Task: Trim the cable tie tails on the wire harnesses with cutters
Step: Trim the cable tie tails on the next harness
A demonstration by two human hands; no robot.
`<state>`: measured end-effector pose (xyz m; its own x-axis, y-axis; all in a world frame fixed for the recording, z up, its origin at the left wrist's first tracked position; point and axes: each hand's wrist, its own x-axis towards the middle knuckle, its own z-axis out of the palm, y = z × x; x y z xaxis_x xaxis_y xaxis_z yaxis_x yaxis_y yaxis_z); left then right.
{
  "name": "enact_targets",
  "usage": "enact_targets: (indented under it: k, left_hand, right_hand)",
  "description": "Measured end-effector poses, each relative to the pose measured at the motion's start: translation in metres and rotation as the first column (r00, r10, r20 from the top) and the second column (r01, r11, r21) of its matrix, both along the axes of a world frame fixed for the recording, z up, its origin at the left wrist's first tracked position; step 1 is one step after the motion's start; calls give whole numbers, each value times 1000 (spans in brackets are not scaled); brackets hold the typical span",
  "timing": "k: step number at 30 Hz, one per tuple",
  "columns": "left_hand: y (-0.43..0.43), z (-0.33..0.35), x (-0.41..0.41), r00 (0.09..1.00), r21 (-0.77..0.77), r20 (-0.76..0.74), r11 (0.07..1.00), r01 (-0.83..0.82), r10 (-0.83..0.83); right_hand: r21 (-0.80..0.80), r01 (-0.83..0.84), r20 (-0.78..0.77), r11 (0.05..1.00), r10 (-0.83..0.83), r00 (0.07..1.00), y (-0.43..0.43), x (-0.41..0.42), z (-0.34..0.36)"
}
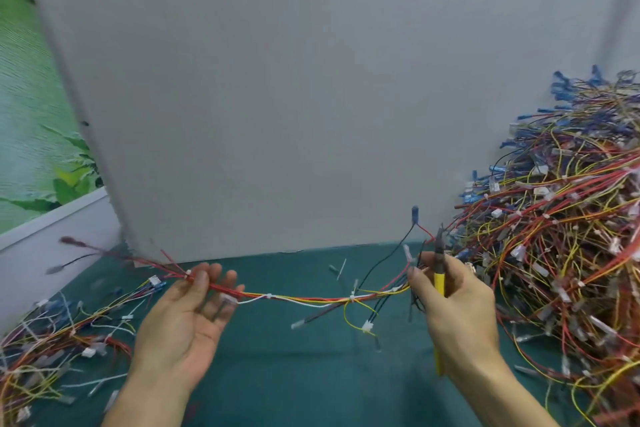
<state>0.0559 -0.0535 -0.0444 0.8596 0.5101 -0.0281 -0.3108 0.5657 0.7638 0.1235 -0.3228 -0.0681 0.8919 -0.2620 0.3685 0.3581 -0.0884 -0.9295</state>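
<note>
Our left hand [188, 312] pinches one end of the wire harness [311, 300] under the thumb, palm up. Our right hand [457, 308] pinches the other end and grips the yellow cutters [439, 276], tip up. Harness sags between them above the green mat [277, 381], big harness pile [554, 225] just right.

Open passage: bare green mat [298, 378] at centre, near edge to far edge. Obstructions: tall heap of wire harnesses [554, 236] along the right, lower pile [52, 354] at left, upright grey board [311, 97] closing the far side. One harness [311, 298] hangs strung across above the mat.
</note>
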Motion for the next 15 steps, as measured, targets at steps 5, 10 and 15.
enact_targets:
  k: [5,10,15]
  left_hand:
    - [2,-1,1,998,-36,51,999,-23,25]
    - [-13,-2,1,979,-85,-116,984,157,-166]
    - [-46,-14,0,747,-120,-346,816,565,-568]
  right_hand:
    - [45,-158,51,986,156,986,7,-5,5]
    - [311,-387,55,868,390,919,9,-9,14]
    - [423,-509,60,750,537,841,9,-18,24]
